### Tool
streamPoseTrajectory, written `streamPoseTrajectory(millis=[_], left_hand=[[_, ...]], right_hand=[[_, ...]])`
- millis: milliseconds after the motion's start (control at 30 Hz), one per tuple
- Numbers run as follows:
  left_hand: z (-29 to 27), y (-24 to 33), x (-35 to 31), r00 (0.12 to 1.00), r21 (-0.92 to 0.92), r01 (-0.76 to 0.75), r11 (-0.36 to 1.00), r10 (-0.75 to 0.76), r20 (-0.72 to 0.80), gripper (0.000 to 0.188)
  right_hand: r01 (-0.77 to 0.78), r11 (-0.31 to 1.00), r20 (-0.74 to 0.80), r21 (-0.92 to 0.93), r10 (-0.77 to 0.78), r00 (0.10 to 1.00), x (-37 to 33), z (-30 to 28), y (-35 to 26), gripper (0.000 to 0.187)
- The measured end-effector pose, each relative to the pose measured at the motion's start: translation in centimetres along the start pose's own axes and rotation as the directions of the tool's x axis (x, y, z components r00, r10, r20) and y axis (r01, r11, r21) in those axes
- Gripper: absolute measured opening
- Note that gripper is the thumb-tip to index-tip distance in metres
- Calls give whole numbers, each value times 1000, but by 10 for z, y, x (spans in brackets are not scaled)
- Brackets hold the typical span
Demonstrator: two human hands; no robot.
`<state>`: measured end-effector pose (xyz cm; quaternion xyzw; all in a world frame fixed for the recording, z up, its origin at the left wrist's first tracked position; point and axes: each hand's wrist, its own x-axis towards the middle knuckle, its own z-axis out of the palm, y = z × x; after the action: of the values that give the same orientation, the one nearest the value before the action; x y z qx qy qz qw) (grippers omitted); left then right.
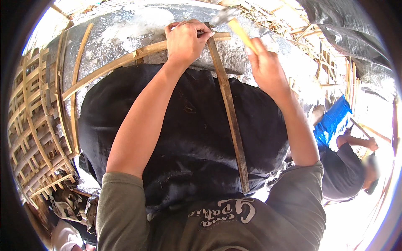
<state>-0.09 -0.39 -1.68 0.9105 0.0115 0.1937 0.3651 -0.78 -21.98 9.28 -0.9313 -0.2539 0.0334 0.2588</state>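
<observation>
My left hand (186, 41) is closed at the far end of a narrow wooden strip (228, 100), where it meets a curved bamboo strip (113, 67). The thumb and fingers pinch the joint; a small dark piece shows beside the fingertips, too unclear to name. My right hand (270, 69) grips the yellow wooden handle of a hammer (240, 32). Its grey head, blurred by motion, is raised just right of the joint. The narrow strip runs back toward my body over black cloth (176, 125) across my lap.
A woven bamboo lattice (35, 113) stands at the left, with upright bamboo strips (75, 83) beside it. Pale-stained grey sheeting (109, 31) lies beyond my lap. At the right, another person (345, 167) in blue shorts holds a stick-like tool. Part of someone in white (66, 236) shows at lower left.
</observation>
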Motion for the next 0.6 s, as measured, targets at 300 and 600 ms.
streamPoseTrajectory(millis=[300,600], left_hand=[[2,-2,0,1000,51,-2,999,3,-23,15],[2,-3,-2,1000,62,5,998,-4,-20,18]], right_hand=[[22,989,66,-146,-13,998,-3,-2,2,14],[11,996,63,-88,-6,998,-3,1,-6,11]])
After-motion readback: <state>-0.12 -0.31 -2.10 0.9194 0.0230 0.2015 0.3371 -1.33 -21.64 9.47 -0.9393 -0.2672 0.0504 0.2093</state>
